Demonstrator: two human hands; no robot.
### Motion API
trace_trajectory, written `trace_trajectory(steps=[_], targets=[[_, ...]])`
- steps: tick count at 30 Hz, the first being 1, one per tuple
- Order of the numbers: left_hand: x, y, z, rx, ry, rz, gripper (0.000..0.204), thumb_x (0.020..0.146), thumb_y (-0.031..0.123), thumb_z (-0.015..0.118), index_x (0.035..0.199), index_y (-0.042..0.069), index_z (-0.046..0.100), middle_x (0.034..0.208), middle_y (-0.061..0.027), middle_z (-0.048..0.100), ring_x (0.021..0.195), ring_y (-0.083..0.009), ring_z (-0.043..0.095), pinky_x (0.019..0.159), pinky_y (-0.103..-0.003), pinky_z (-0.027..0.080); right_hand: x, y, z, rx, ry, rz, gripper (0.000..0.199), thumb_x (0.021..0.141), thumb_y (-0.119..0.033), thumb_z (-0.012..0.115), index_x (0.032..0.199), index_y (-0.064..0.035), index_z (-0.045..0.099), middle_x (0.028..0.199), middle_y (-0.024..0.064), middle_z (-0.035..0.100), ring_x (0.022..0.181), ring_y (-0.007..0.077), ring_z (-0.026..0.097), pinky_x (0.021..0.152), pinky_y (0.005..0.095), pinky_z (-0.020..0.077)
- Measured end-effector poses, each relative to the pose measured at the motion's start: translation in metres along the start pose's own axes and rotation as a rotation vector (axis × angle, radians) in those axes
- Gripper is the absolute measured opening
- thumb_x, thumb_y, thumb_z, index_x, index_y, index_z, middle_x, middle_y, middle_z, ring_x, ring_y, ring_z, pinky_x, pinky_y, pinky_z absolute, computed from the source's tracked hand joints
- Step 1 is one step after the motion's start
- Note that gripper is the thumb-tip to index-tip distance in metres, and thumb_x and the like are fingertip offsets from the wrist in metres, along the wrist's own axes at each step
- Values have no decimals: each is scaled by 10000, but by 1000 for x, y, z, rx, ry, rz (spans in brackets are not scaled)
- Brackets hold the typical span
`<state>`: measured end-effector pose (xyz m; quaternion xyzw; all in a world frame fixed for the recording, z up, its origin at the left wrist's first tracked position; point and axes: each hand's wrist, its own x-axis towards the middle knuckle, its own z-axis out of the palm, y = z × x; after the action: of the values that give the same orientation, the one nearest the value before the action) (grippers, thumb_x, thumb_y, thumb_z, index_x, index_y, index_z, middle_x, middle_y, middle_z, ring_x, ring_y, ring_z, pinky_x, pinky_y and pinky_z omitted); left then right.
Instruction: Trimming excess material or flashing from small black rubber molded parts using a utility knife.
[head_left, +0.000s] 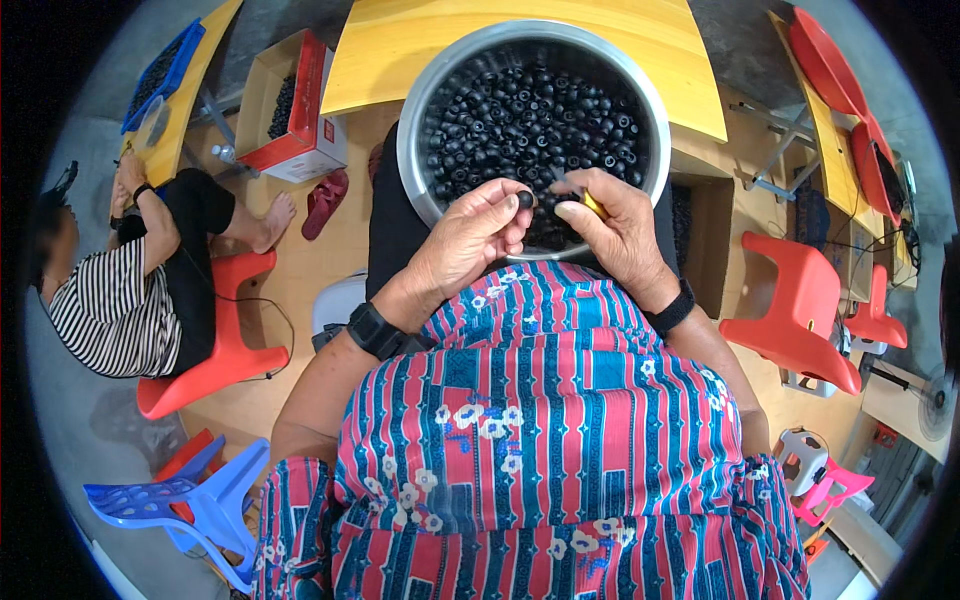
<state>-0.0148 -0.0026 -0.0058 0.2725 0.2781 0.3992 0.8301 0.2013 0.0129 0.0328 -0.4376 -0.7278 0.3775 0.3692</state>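
Observation:
A large metal basin sits on my lap, filled with small round black parts that look hollow or holed. Over its near edge, my left hand pinches one black part between thumb and fingertips. My right hand is closed around a small tool with a yellow handle, just to the right of that part. The tool's tip is blurred, so its exact kind is unclear. A small gap shows between the two hands.
A yellow table stands beyond the basin. At left, a person sits on a red stool near a box holding black parts. Red chairs stand at right, a blue stool at lower left.

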Motion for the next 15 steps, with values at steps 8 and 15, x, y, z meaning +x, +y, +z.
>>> trace_trajectory(steps=[8, 15], targets=[[-1, 2, 10, -129, -9, 14, 194, 1030, 250, 494, 1131, 88, 528, 847, 5, 530, 706, -65, 496, 651, -219, 449, -1, -1, 6, -281, -98, -183, 205, 863, -267, 672, 932, -76, 646, 792, 111, 601, 741, 328, 621, 642, 414, 491], [-3, 3, 7, -132, -113, -7, 222, 1014, 221, 505, 1188, 84, 504, 935, -10, 529, 769, -85, 476, 681, -226, 414, 0, -3, 6, -323, -79, -204, 212, 858, -280, 679, 937, -86, 642, 780, 104, 587, 728, 318, 621, 629, 413, 491]])
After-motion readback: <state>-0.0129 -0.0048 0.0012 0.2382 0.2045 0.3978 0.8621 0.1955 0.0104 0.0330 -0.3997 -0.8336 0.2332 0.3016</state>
